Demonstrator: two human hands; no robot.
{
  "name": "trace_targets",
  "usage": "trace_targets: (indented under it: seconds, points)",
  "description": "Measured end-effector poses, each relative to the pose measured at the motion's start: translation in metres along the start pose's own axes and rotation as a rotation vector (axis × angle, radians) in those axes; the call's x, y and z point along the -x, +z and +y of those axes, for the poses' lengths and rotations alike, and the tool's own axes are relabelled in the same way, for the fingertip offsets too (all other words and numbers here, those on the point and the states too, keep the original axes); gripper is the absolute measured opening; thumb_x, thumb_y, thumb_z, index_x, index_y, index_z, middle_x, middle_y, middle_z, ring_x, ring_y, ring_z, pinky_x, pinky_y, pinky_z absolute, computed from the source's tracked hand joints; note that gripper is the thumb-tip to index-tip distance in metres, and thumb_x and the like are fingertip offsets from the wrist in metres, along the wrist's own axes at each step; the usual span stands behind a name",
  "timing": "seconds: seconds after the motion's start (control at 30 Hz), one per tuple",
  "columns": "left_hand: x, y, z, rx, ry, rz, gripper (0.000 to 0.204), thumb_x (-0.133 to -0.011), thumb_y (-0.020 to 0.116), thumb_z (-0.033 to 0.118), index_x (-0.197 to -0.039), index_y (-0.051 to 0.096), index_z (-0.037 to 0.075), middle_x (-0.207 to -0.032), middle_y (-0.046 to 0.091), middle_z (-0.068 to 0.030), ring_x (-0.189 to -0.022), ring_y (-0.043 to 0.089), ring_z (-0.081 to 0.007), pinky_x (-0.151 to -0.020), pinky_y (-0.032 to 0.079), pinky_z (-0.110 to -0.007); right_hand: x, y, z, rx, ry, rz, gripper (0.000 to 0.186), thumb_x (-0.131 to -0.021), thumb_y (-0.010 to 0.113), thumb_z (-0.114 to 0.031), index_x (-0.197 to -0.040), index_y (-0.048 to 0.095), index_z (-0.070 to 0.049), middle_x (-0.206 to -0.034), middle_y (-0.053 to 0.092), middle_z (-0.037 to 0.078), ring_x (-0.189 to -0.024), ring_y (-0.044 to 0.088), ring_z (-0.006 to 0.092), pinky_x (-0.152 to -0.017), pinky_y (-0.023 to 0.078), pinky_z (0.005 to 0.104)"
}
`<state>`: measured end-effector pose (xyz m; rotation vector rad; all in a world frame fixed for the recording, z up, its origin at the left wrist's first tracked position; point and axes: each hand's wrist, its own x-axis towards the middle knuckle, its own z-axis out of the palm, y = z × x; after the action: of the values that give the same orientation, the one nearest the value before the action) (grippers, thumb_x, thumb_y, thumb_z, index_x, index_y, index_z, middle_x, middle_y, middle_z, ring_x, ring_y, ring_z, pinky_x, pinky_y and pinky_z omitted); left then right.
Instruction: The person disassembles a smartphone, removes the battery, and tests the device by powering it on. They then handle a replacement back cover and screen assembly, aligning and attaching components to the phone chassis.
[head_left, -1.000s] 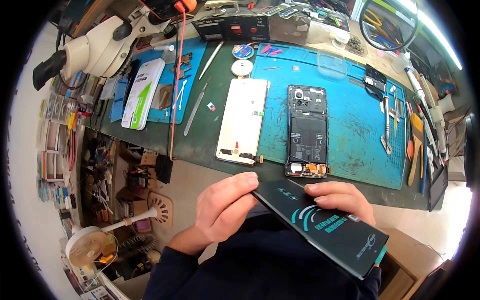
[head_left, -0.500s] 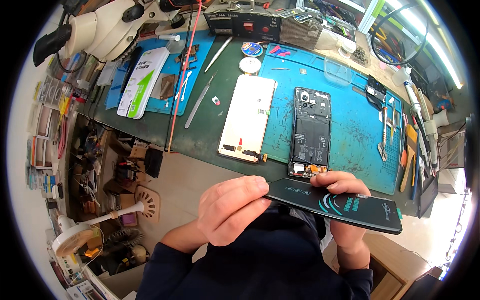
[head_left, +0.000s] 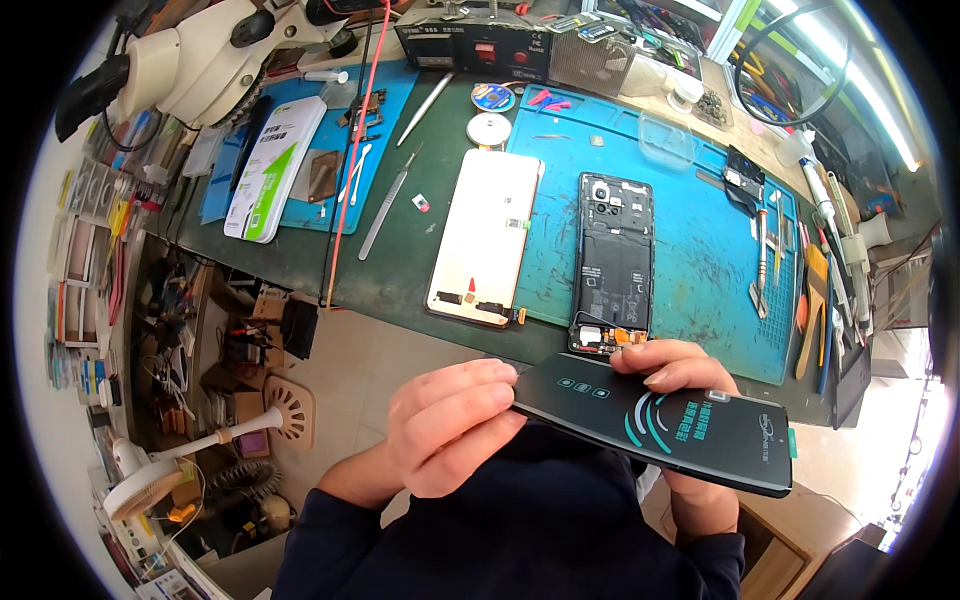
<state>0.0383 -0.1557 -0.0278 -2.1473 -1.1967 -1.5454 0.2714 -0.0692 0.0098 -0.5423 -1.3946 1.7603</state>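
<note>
A black phone screen (head_left: 668,418), printed with teal and white graphics, is held tilted above my lap. My right hand (head_left: 690,372) grips it from the far edge and beneath, the fingers lying over that edge. At its left end, my left hand (head_left: 452,420) pinches the corner with thumb and fingers; whether a film edge is between them I cannot tell. Just beyond lies an opened phone body (head_left: 614,262), dark inside, with an orange flex cable at its near end. To its left is a detached display panel (head_left: 486,235), pale copper back upward.
A blue work mat (head_left: 700,270) covers the right of the bench, with brushes (head_left: 815,290) and tools along its right side. Tweezers (head_left: 385,212) and a white-green box (head_left: 275,170) lie left. A microscope (head_left: 190,60) overhangs the far left; a red cable (head_left: 352,165) hangs down.
The phone screen has tipped so more of its printed face shows, and its right end sits slightly lower. Both hands keep their hold; the whole view has shifted a little.
</note>
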Motion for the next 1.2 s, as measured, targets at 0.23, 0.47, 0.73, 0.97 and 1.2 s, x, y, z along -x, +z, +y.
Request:
trace_targets:
  seconds: [0.23,0.47,0.73,0.97,1.2]
  points:
    - [0.003,-0.002,-0.001,0.009,-0.008,-0.033,0.028,-0.075,0.079,-0.005,-0.102,0.069,-0.007,-0.114,0.065,-0.0198,-0.100,0.071,-0.0356,-0.086,0.067,-0.043,-0.003,0.004,-0.006,0.064,0.037,0.048,0.039,-0.098,0.072,-0.036,-0.111,0.064,-0.001,-0.123,0.065,0.024,-0.117,0.067,0.0352,-0.104,0.054,0.0480]
    - [0.000,-0.002,0.001,0.039,-0.130,-0.072,0.035,-0.078,0.079,-0.010,-0.110,0.067,-0.006,-0.118,0.065,-0.0197,-0.101,0.071,-0.0320,-0.084,0.064,-0.040,-0.003,-0.012,0.001,0.158,-0.071,-0.087,0.027,-0.105,0.060,-0.021,-0.118,0.066,0.002,-0.131,0.065,0.023,-0.122,0.064,0.0328,-0.104,0.052,0.0422]
    - [-0.009,0.010,0.015,0.843,-0.992,0.030,0.050,-0.092,0.070,-0.012,-0.137,0.052,-0.004,-0.117,0.069,-0.0136,-0.107,0.067,-0.0181,-0.096,0.053,-0.033,-0.003,-0.004,0.005,0.190,-0.023,0.104,0.028,-0.103,0.062,0.002,-0.129,0.059,0.009,-0.119,0.068,0.011,-0.107,0.066,0.0144,-0.094,0.054,0.0287]
    - [-0.002,0.008,0.010,1.023,-1.158,0.003,0.035,-0.096,0.067,-0.009,-0.129,0.058,-0.005,-0.117,0.068,-0.0102,-0.111,0.065,-0.0154,-0.098,0.052,-0.032,-0.008,0.004,0.005,0.064,0.028,0.121,0.027,-0.102,0.064,0.001,-0.128,0.061,0.009,-0.118,0.068,0.010,-0.107,0.067,0.0148,-0.093,0.056,0.0299]
    - [-0.005,0.008,0.009,1.091,-1.184,0.021,0.030,-0.097,0.066,-0.008,-0.126,0.058,-0.004,-0.117,0.068,-0.0109,-0.110,0.066,-0.0159,-0.096,0.058,-0.034,-0.008,0.002,0.003,0.150,0.010,0.090,0.019,-0.098,0.068,0.002,-0.117,0.067,0.008,-0.113,0.069,0.011,-0.102,0.070,0.0152,-0.085,0.060,0.0287]
